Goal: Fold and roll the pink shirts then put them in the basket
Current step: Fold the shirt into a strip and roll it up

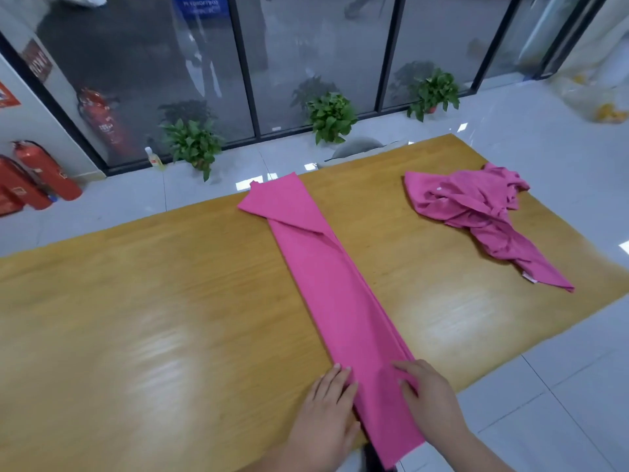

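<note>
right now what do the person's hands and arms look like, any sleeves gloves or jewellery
The left hand and right hand are bare: no gloves, rings or watch visible. The nails look short and unpainted. Both forearms are uncovered as far as the frame edge, with no sleeve in view.

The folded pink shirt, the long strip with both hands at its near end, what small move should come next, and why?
Probably start rolling: tuck the near end over and roll it away. The folded shirt already lies as a long narrow strip on the table, and the left hand and right hand rest at its near end, one on each edge.
</note>
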A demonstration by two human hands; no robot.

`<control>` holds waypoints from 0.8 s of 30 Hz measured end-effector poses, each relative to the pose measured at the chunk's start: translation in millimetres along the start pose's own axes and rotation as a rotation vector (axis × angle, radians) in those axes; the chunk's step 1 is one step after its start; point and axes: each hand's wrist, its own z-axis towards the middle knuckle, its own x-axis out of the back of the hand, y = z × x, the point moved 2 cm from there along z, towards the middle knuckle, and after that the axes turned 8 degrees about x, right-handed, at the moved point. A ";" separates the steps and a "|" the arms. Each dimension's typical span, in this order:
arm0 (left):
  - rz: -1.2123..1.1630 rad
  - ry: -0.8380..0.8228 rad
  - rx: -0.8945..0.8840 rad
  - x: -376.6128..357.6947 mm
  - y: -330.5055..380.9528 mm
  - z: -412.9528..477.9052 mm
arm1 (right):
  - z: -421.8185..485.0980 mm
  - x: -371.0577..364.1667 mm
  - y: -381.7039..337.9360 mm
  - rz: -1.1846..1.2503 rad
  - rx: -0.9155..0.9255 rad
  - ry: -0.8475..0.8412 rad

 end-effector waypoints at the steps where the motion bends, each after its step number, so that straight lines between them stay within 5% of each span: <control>1: 0.015 0.007 -0.004 -2.7 2.1 -4.9 | -8.1 2.6 3.2 -0.003 -0.020 0.013; 6: 0.017 0.032 0.023 -5.5 27.5 -25.7 | -37.9 13.3 33.0 0.022 -0.027 0.006; 12: 0.042 -0.025 0.324 -16.5 83.5 -36.5 | -46.4 37.4 38.2 0.275 0.116 -0.072; 16: -0.036 0.160 0.492 -32.5 105.3 -38.8 | -42.2 48.8 60.7 0.323 0.123 -0.036; 20: -0.118 0.367 0.558 -35.3 132.4 -51.4 | -36.6 42.4 81.1 0.250 0.042 -0.216; 24: -0.215 0.360 0.750 -37.3 148.0 -60.5 | -42.6 55.3 75.8 0.442 0.052 -0.099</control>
